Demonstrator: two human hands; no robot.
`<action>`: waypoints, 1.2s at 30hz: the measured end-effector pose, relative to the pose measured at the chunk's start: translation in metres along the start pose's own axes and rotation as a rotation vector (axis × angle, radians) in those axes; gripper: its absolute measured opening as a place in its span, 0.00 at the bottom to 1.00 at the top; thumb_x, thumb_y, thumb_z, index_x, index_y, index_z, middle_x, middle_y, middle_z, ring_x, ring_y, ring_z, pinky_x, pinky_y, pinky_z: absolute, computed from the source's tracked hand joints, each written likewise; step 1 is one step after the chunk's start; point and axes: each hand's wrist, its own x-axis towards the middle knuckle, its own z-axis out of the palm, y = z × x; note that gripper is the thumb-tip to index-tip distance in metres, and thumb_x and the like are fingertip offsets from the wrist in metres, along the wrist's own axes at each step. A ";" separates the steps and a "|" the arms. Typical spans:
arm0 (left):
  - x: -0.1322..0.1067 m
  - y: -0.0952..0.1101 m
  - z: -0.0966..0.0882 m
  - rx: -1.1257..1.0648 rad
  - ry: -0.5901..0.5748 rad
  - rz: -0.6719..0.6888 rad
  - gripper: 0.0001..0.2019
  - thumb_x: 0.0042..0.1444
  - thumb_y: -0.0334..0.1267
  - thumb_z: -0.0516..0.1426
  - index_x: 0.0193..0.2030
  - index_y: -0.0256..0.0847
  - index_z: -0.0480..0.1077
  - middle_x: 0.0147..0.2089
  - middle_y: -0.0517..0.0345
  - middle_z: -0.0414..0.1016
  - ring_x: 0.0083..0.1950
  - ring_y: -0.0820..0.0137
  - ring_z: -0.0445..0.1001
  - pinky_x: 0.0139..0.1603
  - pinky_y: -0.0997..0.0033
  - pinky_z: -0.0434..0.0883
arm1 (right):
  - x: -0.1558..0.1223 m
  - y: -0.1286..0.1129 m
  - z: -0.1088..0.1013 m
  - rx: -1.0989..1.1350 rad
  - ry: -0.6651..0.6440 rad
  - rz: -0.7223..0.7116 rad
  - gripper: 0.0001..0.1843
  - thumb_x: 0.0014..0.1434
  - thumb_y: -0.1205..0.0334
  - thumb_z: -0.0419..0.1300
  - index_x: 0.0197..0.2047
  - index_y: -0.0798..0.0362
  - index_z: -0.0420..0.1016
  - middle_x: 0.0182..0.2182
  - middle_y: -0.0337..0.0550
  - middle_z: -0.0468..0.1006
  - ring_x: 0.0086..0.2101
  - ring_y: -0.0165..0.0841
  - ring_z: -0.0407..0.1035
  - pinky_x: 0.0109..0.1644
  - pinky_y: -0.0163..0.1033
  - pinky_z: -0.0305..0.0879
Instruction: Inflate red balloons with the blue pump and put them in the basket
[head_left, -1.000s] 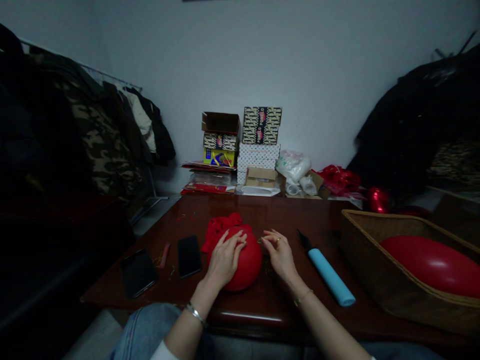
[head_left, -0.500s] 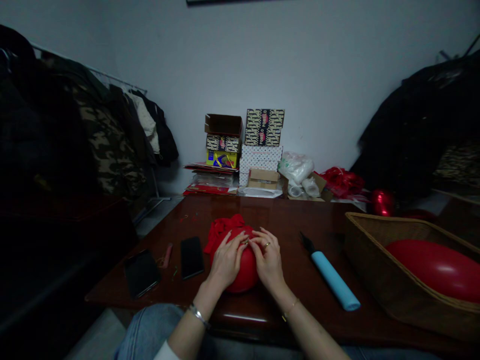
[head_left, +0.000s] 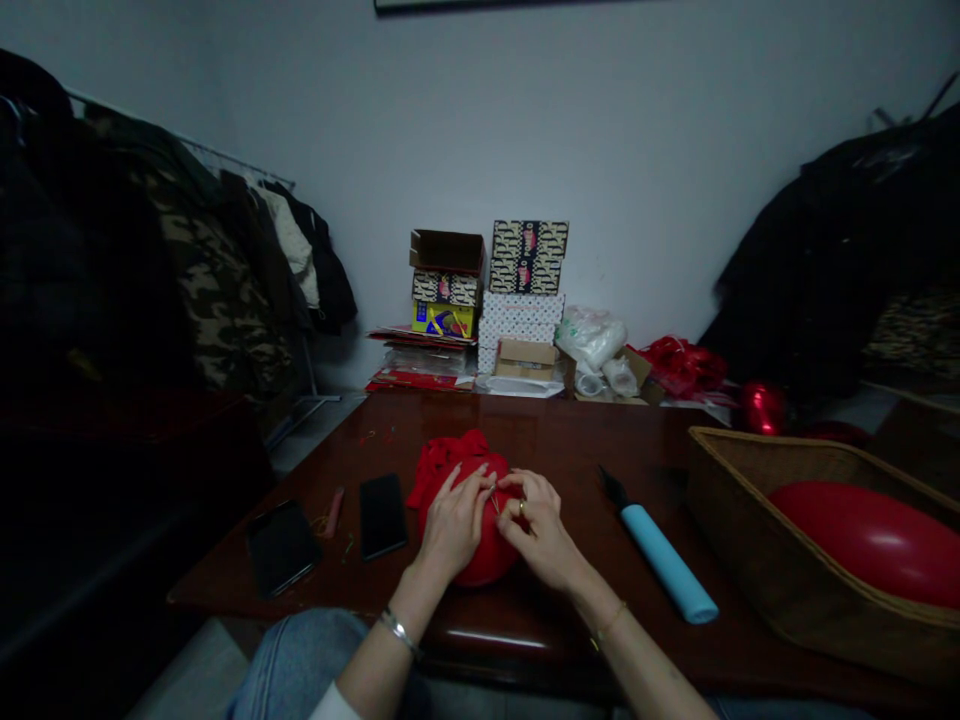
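Observation:
A red inflated balloon (head_left: 480, 560) lies on the dark wooden table (head_left: 570, 440) in front of me. My left hand (head_left: 452, 525) rests on top of it, fingertips pinching at its upper part. My right hand (head_left: 538, 530), with a ring on one finger, is curled beside the left and pinches the same spot; what sits between the fingertips is too small to name. A bunch of red cloth or uninflated balloons (head_left: 442, 455) lies just behind the balloon.
Two dark phones (head_left: 381, 514) (head_left: 280, 546) and a small pink stick (head_left: 334, 510) lie to the left. A light blue hand pump (head_left: 660, 558) lies to the right, then a wicker basket (head_left: 757, 560) holding a large red balloon (head_left: 870, 535). Stacked boxes (head_left: 517, 295) stand behind the table.
My right hand moved left from the table onto the balloon and curled into a pinch next to the left hand. The left hand stayed on the balloon.

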 end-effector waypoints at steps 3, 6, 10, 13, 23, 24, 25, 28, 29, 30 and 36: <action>-0.001 0.002 0.001 -0.011 -0.009 0.009 0.12 0.61 0.29 0.44 0.46 0.42 0.64 0.45 0.54 0.76 0.50 0.68 0.73 0.63 0.53 0.58 | 0.002 -0.004 -0.002 0.016 0.009 -0.028 0.11 0.53 0.59 0.56 0.22 0.46 0.73 0.51 0.37 0.68 0.57 0.39 0.53 0.60 0.55 0.44; -0.003 0.002 0.003 -0.009 -0.019 0.028 0.16 0.58 0.26 0.45 0.51 0.41 0.62 0.48 0.53 0.75 0.50 0.67 0.73 0.63 0.52 0.58 | 0.006 -0.005 0.001 0.036 0.074 -0.059 0.10 0.55 0.59 0.54 0.32 0.42 0.78 0.61 0.35 0.56 0.62 0.42 0.42 0.61 0.56 0.43; -0.003 0.005 0.004 0.026 0.007 0.028 0.15 0.58 0.27 0.46 0.50 0.39 0.63 0.48 0.51 0.75 0.50 0.67 0.73 0.63 0.53 0.60 | 0.010 -0.003 0.009 -0.129 0.311 -0.156 0.17 0.56 0.63 0.54 0.46 0.35 0.73 0.66 0.29 0.43 0.63 0.45 0.36 0.61 0.60 0.40; -0.003 0.009 0.005 0.042 0.011 0.042 0.11 0.59 0.28 0.46 0.45 0.40 0.65 0.45 0.52 0.76 0.49 0.67 0.74 0.62 0.53 0.61 | 0.013 0.002 0.018 -0.192 0.454 -0.104 0.18 0.56 0.62 0.56 0.47 0.32 0.72 0.65 0.29 0.47 0.63 0.43 0.38 0.60 0.60 0.40; 0.000 0.010 -0.007 -0.033 -0.009 0.013 0.13 0.61 0.30 0.45 0.50 0.43 0.63 0.50 0.53 0.74 0.52 0.67 0.72 0.62 0.53 0.60 | 0.016 0.033 0.031 0.084 0.406 0.106 0.23 0.53 0.51 0.60 0.52 0.47 0.70 0.56 0.47 0.66 0.54 0.39 0.61 0.56 0.50 0.59; 0.001 0.010 -0.009 -0.049 -0.003 -0.008 0.14 0.62 0.31 0.45 0.51 0.43 0.62 0.51 0.53 0.73 0.53 0.67 0.71 0.62 0.53 0.61 | 0.014 0.034 0.030 0.110 0.374 0.106 0.23 0.52 0.51 0.61 0.51 0.46 0.71 0.55 0.47 0.68 0.53 0.39 0.63 0.55 0.49 0.60; 0.001 0.010 -0.011 -0.063 0.002 -0.029 0.14 0.62 0.32 0.44 0.53 0.44 0.62 0.52 0.54 0.73 0.53 0.67 0.71 0.62 0.54 0.60 | 0.012 0.034 0.030 0.132 0.341 0.102 0.23 0.51 0.51 0.62 0.51 0.45 0.71 0.54 0.46 0.69 0.52 0.38 0.64 0.54 0.48 0.62; 0.002 0.010 -0.016 -0.096 0.006 -0.083 0.16 0.62 0.33 0.44 0.55 0.45 0.62 0.55 0.55 0.71 0.57 0.68 0.68 0.62 0.55 0.60 | 0.010 0.030 0.030 0.168 0.261 0.070 0.24 0.47 0.51 0.65 0.49 0.43 0.72 0.53 0.44 0.70 0.52 0.39 0.64 0.55 0.49 0.61; 0.003 0.010 -0.017 -0.110 0.005 -0.102 0.16 0.63 0.34 0.44 0.55 0.46 0.62 0.56 0.55 0.70 0.58 0.68 0.67 0.62 0.56 0.60 | 0.011 0.029 0.030 0.173 0.244 0.057 0.24 0.46 0.51 0.65 0.49 0.42 0.72 0.53 0.44 0.70 0.53 0.39 0.63 0.56 0.49 0.60; 0.003 0.010 -0.018 -0.126 0.004 -0.119 0.16 0.63 0.34 0.44 0.56 0.46 0.62 0.57 0.55 0.69 0.58 0.68 0.66 0.62 0.57 0.60 | 0.011 0.027 0.030 0.176 0.231 0.043 0.24 0.46 0.52 0.66 0.48 0.41 0.73 0.54 0.43 0.69 0.54 0.39 0.62 0.56 0.50 0.59; 0.003 0.015 -0.018 -0.191 -0.014 -0.124 0.19 0.63 0.35 0.44 0.61 0.47 0.57 0.62 0.54 0.62 0.64 0.66 0.57 0.65 0.50 0.52 | 0.018 0.020 0.035 0.138 0.220 -0.017 0.18 0.47 0.56 0.65 0.45 0.40 0.75 0.54 0.42 0.69 0.56 0.39 0.58 0.58 0.51 0.55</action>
